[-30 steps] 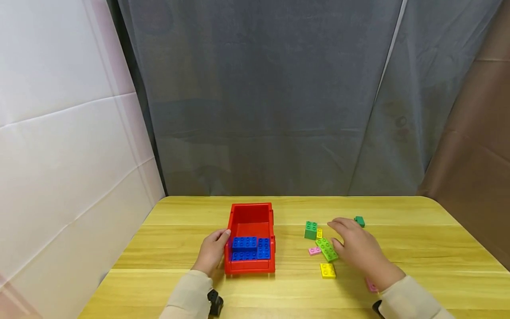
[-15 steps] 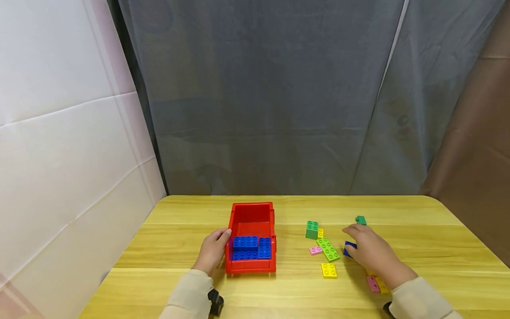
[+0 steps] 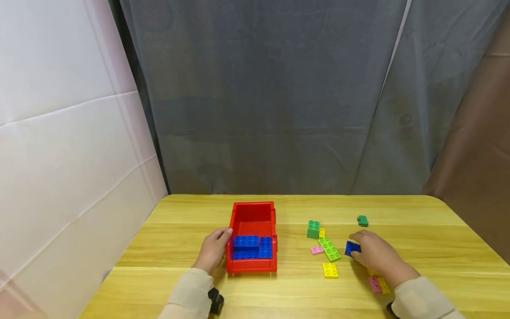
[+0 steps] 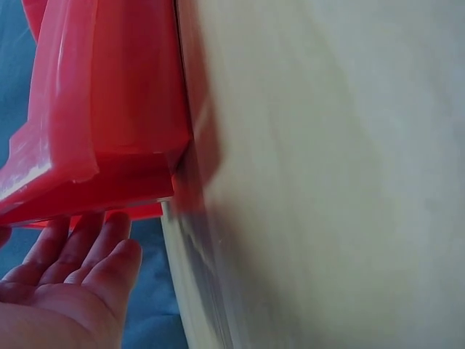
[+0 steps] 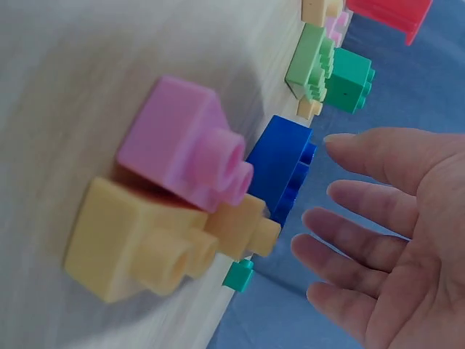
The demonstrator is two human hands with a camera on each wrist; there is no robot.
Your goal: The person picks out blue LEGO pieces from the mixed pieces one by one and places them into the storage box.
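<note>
My left hand grips the left side of a red bin, thumb at its rim and fingers along the outer wall. Inside, several blue bricks lie at the near end. Over to the right, my right hand is low above a loose blue brick and partly covers it. The right wrist view shows relaxed, spread fingers beside the studs of that blue brick, none curled round it. Closer to that camera are a pink brick and a yellow brick.
Between bin and right hand lie a green brick, a lime brick, a small pink brick and a yellow brick. A dark green brick is farther back. The wooden table ends at a grey curtain.
My right hand has moved right, from beside the lime brick to the loose blue brick, uncovering the dark green, pink and yellow bricks. My left hand stays on the bin.
</note>
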